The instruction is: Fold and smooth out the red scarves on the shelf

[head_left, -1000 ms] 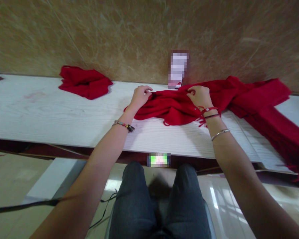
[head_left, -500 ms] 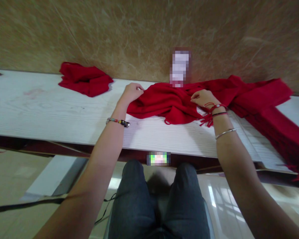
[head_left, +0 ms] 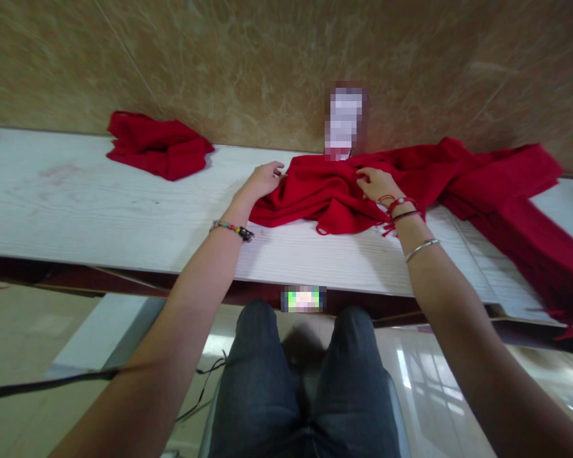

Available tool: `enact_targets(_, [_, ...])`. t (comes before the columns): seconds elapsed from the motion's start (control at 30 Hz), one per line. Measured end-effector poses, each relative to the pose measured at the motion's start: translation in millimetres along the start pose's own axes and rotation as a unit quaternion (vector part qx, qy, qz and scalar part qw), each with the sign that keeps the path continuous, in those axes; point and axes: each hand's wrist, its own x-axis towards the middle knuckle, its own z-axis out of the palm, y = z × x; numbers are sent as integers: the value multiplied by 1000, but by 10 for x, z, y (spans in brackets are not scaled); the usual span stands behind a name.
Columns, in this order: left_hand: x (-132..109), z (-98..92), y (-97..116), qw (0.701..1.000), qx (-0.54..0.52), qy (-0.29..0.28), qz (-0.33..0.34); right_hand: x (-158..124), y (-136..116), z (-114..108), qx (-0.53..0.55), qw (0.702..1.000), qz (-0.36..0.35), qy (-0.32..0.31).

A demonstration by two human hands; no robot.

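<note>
Red cloth (head_left: 319, 194) lies rumpled on white bench (head_left: 124, 216), between your hands. Likely light, soft, limp (folds may slip); best pinched by its edges. Your left hand (head_left: 267, 180), half-curled at its left edge; right hand (head_left: 380, 185), fingers bent over it. Grip: can't tell for either.

"What's worn, from your end?"

"Behind the left hand (head_left: 267, 180), I see a multicoloured beaded bracelet (head_left: 226, 226) with dark, shiny pieces (head_left: 245, 234). Behind the right hand (head_left: 380, 184): a red cord (head_left: 394, 205) with a pale bead (head_left: 400, 201), a thin dark band (head_left: 405, 214), then a silver-coloured bangle (head_left: 421, 247) further up the forearm (head_left: 453, 299)."

"And below?"

"I make out dark grey, denim-like trousers (head_left: 262, 388), softly creased."
</note>
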Motion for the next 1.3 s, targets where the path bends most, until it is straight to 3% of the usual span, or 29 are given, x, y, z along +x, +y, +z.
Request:
enact_targets(0.07, [-3, 24, 4, 999, -17, -31, 3, 5, 0, 25, -1, 1000, 4, 9])
enact_targets(0.13, [-7, 17, 28, 999, -22, -22, 7, 12, 3, 20, -6, 1000, 10, 29])
enact_targets(0.37, [-6, -96, 83, 996, -2, 86, 10, 32, -1, -51, 10, 998, 19, 64])
enact_targets(0.57, [33, -114, -34, 988, 6, 157, -2, 109, 122, -35, 47, 980, 10, 191])
enact_targets(0.7, [54, -183, -120, 980, -9, 197, -29, 126, 207, -149, 61, 961, 48, 265])
enact_targets(0.9, [50, -381, -140, 948, -5, 312, -68, 74, 147, -352, 108, 920, 154, 343])
enact_targets(0.97, [33, -385, -93, 962, -10, 272, -21, 68, 113, -365, 142, 925, 129, 329])
enact_targets(1.1, [-42, -279, 69, 990, -16, 75, 119, 78, 65, -307, 276, 925, 2, 263])
enact_targets(1.17, [-78, -229, 130, 988, -23, 12, 154, 70, 42, -264, 360, 910, -6, 207])
enact_targets(1.23, [-88, -210, 147, 988, -40, -8, 146, 45, 23, -229, 404, 905, 20, 131])
enact_targets(1.3, [-69, -211, 122, 992, -61, 10, 110, 15, 14, -202, 378, 923, 44, 58])
